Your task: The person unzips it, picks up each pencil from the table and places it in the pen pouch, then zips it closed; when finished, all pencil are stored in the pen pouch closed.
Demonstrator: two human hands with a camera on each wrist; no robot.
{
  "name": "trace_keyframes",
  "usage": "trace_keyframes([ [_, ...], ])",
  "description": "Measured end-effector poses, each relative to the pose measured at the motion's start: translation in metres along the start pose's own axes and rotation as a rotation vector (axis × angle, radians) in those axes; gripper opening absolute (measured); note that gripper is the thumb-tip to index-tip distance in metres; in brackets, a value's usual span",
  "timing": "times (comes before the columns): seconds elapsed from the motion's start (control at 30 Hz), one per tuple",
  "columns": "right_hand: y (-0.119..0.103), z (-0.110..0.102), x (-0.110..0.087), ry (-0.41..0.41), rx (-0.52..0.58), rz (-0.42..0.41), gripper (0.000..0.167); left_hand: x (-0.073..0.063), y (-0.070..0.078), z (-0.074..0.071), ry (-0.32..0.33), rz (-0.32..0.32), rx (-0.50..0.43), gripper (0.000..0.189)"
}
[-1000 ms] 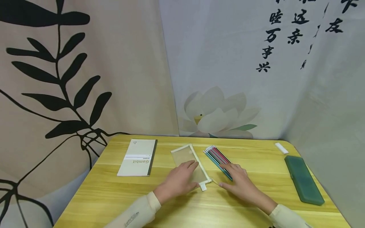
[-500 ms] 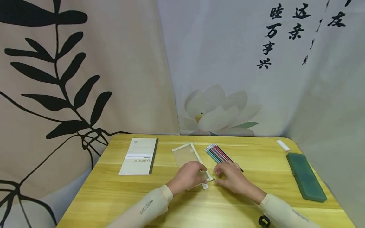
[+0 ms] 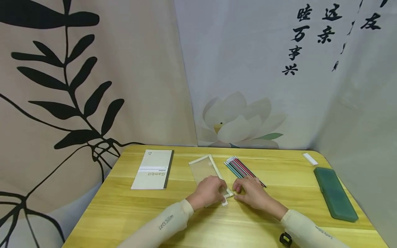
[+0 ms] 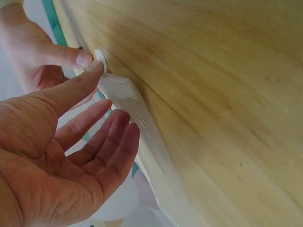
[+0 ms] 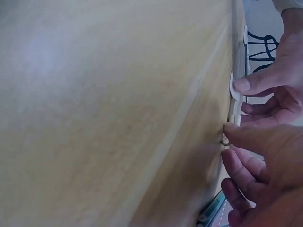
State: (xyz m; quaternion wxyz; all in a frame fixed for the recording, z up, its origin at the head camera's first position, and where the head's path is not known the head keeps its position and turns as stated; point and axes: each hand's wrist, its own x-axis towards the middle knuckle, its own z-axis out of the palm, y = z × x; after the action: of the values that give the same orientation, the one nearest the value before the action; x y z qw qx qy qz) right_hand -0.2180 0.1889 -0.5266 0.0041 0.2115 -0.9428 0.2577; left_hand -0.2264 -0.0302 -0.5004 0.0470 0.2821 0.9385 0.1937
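A translucent zip pouch (image 3: 201,168) with white edging lies in the middle of the table. My left hand (image 3: 208,191) pinches its near right corner, where a small white tab (image 4: 100,57) sticks out by the thumb. At the same corner my right hand (image 3: 255,193) pinches the small zipper pull (image 5: 226,141) between thumb and forefinger. In the left wrist view the ribbed zipper edge runs beside my curled fingers (image 4: 120,142). Just beyond the right hand is a row of pencils (image 3: 241,167), its near end partly covered by that hand.
On the left lies a white notebook (image 3: 153,169) with a dark spine. A green pencil case (image 3: 336,194) sits near the right edge. The white eraser (image 3: 310,159) is at the back right corner, and a printed curtain hangs behind the table.
My left hand has moved right from over the pouch to its corner. The right hand has left the pencils' side, curled its fingers and pinched the zipper pull. The pencils' near ends have shifted right.
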Motion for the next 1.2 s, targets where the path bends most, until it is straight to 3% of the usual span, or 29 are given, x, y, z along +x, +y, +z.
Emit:
trace_keyframes([
  [0.37,0.0,-0.002,0.002,0.01,-0.032,-0.051,0.021,-0.004,0.004,0.0,0.025,0.005,0.061,0.011],
  [0.7,0.002,-0.008,0.017,0.013,-0.079,-0.153,0.015,-0.008,0.009,0.001,0.081,-0.018,0.11,0.031],
  [0.9,-0.003,-0.008,0.024,-0.015,-0.103,-0.153,0.012,-0.014,0.013,0.003,0.11,-0.037,0.104,0.031],
  [1.2,-0.006,-0.009,0.028,0.007,-0.083,-0.109,0.015,-0.023,0.016,0.007,0.213,0.079,0.22,0.039],
])
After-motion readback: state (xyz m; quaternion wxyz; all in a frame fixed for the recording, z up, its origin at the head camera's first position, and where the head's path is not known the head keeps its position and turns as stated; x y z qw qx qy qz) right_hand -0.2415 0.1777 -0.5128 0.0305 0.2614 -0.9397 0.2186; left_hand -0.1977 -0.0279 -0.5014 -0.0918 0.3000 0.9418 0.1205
